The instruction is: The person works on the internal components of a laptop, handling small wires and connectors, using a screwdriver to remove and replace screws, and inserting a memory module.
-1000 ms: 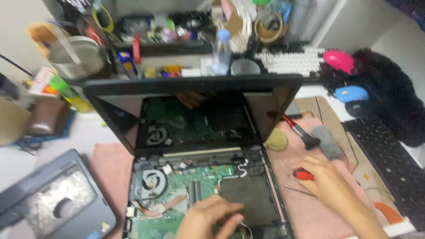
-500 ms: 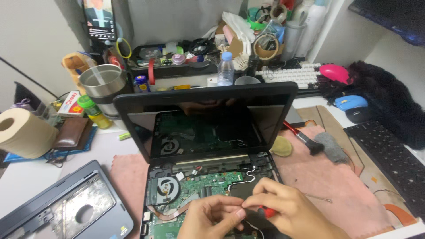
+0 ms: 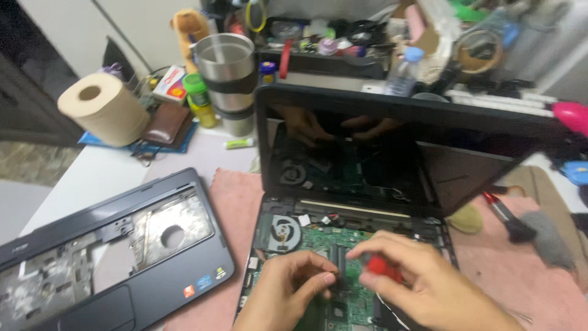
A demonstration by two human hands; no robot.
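An opened laptop (image 3: 392,122) stands on a pink mat (image 3: 229,196), its green circuit board (image 3: 343,239) and round fan (image 3: 285,232) exposed below the dark screen. My left hand (image 3: 288,294) rests on the board with fingertips pinched at a small dark part near the middle. My right hand (image 3: 422,285) is just to its right, closed around a red-handled screwdriver (image 3: 380,266) whose tip points toward the same spot. The tip itself is hidden by my fingers.
The laptop's removed grey palm-rest cover (image 3: 104,257) lies at the left. Behind it stand a paper roll (image 3: 107,110), a brown wallet (image 3: 165,122) and a steel tumbler (image 3: 228,79). A red-and-black tool (image 3: 508,217) and a grey cloth (image 3: 548,236) lie at the right. Clutter fills the back shelf.
My right hand picked up the red screwdriver from the mat at the right and brought it to the board beside my left hand. The camera swung left and nearer.
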